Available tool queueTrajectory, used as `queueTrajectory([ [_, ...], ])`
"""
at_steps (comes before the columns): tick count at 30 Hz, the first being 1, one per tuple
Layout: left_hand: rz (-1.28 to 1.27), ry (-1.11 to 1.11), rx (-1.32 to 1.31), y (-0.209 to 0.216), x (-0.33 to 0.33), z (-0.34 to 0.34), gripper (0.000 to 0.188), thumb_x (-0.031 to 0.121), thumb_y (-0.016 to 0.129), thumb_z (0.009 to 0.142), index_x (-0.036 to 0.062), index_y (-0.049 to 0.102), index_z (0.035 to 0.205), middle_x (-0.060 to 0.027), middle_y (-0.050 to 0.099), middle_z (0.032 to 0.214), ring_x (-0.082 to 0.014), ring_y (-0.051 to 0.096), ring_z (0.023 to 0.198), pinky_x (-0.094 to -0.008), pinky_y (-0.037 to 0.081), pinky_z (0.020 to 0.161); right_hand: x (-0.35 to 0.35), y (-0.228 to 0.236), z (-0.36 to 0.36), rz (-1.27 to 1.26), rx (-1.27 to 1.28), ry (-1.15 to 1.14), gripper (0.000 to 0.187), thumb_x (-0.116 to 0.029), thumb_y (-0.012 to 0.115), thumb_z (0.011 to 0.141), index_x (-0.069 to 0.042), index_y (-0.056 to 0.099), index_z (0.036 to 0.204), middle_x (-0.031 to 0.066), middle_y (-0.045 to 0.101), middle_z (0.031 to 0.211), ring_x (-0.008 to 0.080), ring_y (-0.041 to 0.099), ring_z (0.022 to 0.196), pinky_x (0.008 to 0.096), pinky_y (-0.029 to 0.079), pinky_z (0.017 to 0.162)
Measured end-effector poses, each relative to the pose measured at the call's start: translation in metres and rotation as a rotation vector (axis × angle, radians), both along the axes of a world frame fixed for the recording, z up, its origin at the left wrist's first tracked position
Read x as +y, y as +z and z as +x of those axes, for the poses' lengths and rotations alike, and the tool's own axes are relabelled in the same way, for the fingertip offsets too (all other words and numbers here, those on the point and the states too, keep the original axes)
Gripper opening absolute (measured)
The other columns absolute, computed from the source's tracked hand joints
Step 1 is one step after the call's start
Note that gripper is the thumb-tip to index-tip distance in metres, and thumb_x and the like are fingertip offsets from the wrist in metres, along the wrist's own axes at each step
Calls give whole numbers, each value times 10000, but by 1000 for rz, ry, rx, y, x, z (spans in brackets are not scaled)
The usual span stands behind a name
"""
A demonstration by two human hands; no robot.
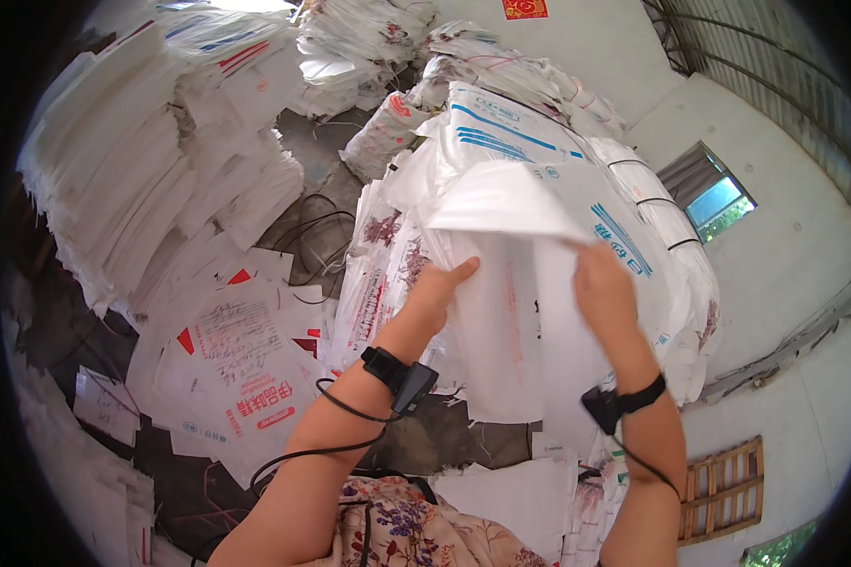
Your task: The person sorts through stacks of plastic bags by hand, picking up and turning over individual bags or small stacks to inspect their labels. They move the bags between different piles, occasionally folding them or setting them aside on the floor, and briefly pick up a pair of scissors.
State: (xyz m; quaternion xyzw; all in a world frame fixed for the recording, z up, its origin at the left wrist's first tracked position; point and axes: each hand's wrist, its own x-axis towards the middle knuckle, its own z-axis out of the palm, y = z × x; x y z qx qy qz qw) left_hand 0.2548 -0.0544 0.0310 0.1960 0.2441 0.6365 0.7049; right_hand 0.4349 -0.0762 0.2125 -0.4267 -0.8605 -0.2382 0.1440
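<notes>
A white woven plastic sack [501,203] is stretched between my hands, its upper part bowed outward and its lower part hanging down. The thumb of my left hand [444,291] lies along the sack's left edge, with the other fingers closed behind it. My right hand [603,285], slightly blurred, pinches the right edge a little higher up. Just beyond, a tall stack of white sacks [511,132] with blue stripes rises in front of me. Dark straps with black boxes circle both wrists.
Big piles of flattened sacks [113,161] stand at the left. Loose sacks with red print [246,350] cover the floor at lower left. Black cables [317,236] lie between the piles. A wooden pallet [723,491] leans by the right wall, below a small window [714,198].
</notes>
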Motion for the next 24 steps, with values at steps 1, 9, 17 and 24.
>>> queueTrajectory([
  [1, 16, -33, -84, 8, -2, 6, 438, 147, 674, 875, -35, 531, 1246, -157, 637, 1132, -249, 645, 983, -364, 530, 836, -4, -26, 4, 21, -82, -92, 250, -88, 557, 881, -106, 639, 1117, 184, 609, 1055, 340, 635, 769, 414, 515, 628],
  [9, 237, -57, 112, 31, -37, 62, 401, 124, 621, 868, -21, 534, 1231, -121, 630, 1144, -203, 618, 1036, -350, 521, 828, -56, -99, 5, 32, 251, 2, 671, -87, 660, 827, -131, 375, 1433, 240, 440, 1402, 366, 658, 938, 397, 537, 688],
  [17, 77, -180, 263, -9, -48, 102, 326, 225, 572, 930, 30, 555, 1191, -102, 623, 1124, -233, 598, 1020, -342, 487, 860, -67, -124, 47, -261, 548, -266, 617, -60, 628, 808, -113, 451, 1397, 196, 660, 1116, 389, 650, 964, 405, 515, 810],
  [24, 851, -179, 852, -49, -167, 100, 290, 124, 567, 898, -14, 595, 1151, -173, 640, 1103, -297, 600, 1054, -384, 478, 916, -238, -116, 83, -129, 469, -398, 576, -34, 613, 703, -110, 571, 1273, 185, 640, 787, 382, 610, 679, 459, 460, 600],
])
